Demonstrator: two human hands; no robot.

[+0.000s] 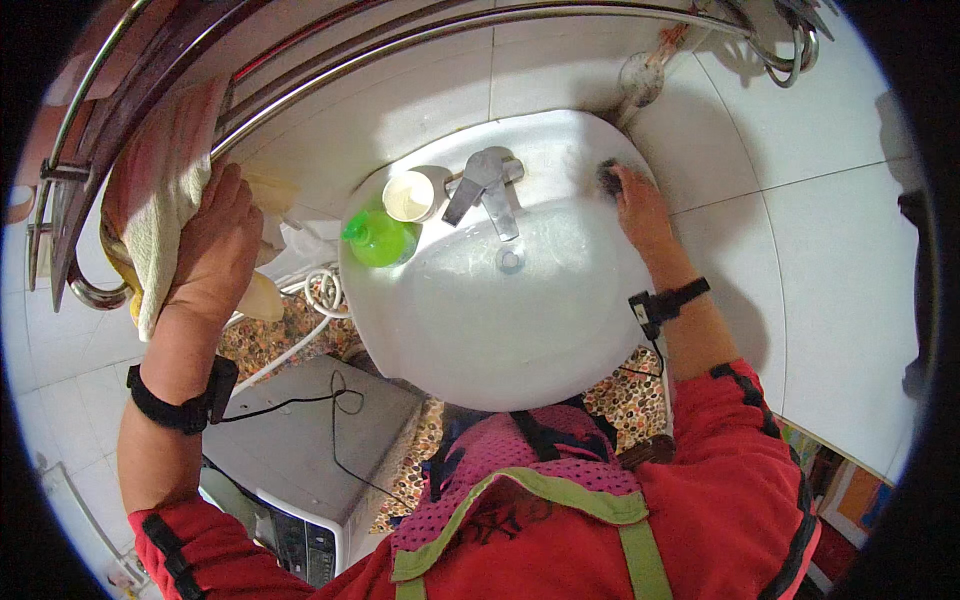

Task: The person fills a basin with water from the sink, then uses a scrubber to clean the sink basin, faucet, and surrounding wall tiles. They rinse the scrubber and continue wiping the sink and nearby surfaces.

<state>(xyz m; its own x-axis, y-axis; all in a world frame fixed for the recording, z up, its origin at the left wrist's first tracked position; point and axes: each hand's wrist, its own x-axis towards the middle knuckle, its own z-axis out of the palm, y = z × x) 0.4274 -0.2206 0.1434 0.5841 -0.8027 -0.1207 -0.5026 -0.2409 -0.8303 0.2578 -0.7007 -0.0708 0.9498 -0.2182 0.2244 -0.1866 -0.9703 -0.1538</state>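
Observation:
My right hand (643, 212) is at the back right corner of the white washbasin (480, 350), its fingers closed on a small dark scrubber (608, 178) pressed against the rim. The scrubber looks like a ball of steel wool. Off to the left, my left hand (215, 245) has its fingers closed at the edge of a pale towel (165, 200) that hangs from the metal rack; its fingertips are partly hidden. A grey tap (485, 190) stands at the basin's back. Left of it sit a white cup (409, 197) and a green bottle (378, 240).
A curved metal towel rail (400, 45) runs along the tiled wall above the basin. A white hose (325, 292) coils left of the basin, over a pebble-patterned floor. Below left stands a grey-topped appliance (310, 430), with a black cable from my left wrist strap across it.

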